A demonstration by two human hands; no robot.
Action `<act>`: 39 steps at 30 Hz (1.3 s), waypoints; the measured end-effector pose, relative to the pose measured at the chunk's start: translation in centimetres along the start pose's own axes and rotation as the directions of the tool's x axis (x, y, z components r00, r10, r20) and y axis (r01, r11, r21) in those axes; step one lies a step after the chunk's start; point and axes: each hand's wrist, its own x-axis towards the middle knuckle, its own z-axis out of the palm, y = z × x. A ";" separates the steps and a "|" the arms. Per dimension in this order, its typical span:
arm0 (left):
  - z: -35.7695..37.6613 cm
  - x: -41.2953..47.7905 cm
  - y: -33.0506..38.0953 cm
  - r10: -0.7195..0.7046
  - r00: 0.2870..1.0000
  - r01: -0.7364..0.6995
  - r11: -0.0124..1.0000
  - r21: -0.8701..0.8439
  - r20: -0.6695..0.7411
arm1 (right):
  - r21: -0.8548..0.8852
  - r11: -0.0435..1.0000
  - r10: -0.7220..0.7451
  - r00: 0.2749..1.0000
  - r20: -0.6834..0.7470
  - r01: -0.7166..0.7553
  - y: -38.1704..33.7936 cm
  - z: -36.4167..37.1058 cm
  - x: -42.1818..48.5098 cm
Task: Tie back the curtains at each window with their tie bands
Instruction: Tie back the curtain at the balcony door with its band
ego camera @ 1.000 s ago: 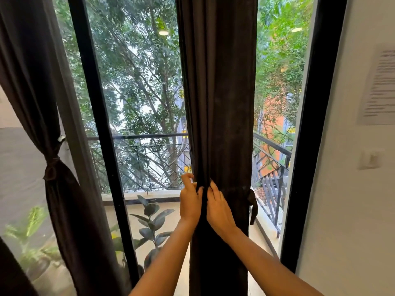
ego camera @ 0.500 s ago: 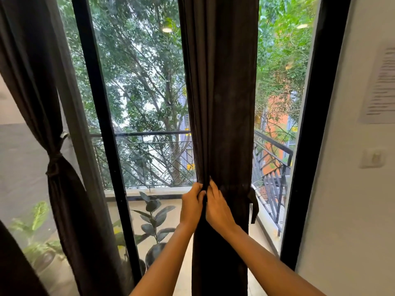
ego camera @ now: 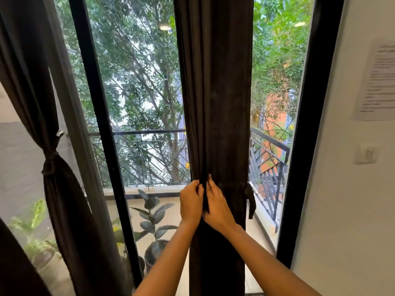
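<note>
Head view: two hands, left hand [ego camera: 190, 202] and right hand [ego camera: 217, 207], pinched shut on one fold of the centre curtain [ego camera: 215, 103], its band [ego camera: 249, 194] knotted at right. A second curtain [ego camera: 53, 189] hung tied at left; one plant [ego camera: 152, 212] stood outside.

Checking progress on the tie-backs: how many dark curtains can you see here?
3: one tied curtain at left, one middle curtain under both hands, and a dark edge at bottom left. Others may hang out of view.
</note>
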 end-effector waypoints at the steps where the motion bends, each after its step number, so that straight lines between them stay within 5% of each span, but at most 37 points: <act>1: -0.1 -0.2 -0.1 -0.009 1.000 0.009 1.000 0.006 -0.012 | 0.012 1.000 0.000 1.000 -0.003 0.000 -0.1 0.1 -0.3; 10: -0.3 -1.0 0.1 0.068 0.998 -0.067 0.997 -0.043 0.017 | 0.254 0.967 0.004 0.994 0.110 -0.032 -0.6 0.3 -2.0; 19: -0.7 -1.4 0.3 0.075 0.996 -0.076 0.997 0.010 0.038 | 0.226 0.974 -0.048 0.975 0.216 -0.003 0.0 -0.2 -3.5; 22: -0.8 -1.2 0.0 0.028 0.999 -0.030 0.999 0.042 0.040 | 0.230 0.971 -0.054 0.998 -0.021 0.057 0.2 -1.4 -4.4; 23: -0.9 -1.4 0.0 0.012 0.999 -0.013 0.999 0.031 0.041 | 0.235 0.971 0.002 0.978 -0.209 0.049 0.4 -1.6 -4.6; 25: -1.0 -1.6 -0.1 -0.012 0.999 0.012 1.000 -0.001 0.041 | 0.317 0.946 0.226 0.823 -0.521 -0.059 0.7 -2.5 -4.5; 27: -1.1 -1.7 -0.4 -0.021 0.999 0.022 0.999 -0.036 0.049 | 0.398 0.881 0.461 0.643 -0.611 -0.254 1.7 -4.2 -3.8; 29: -1.2 -1.7 -0.7 -0.024 0.998 0.026 0.999 -0.037 0.057 | 0.364 0.802 0.596 0.597 -0.536 -0.474 3.4 -6.1 -2.9; 34: -1.8 -1.7 -0.6 -0.019 0.998 0.020 0.999 -0.026 0.055 | 0.330 0.790 0.604 0.747 -0.278 -0.516 5.8 -7.2 -1.4; 39: -1.9 -1.7 -0.5 -0.030 0.996 0.036 0.997 -0.063 0.085 | 0.318 0.855 0.493 0.830 -0.259 -0.409 2.8 -5.7 -0.9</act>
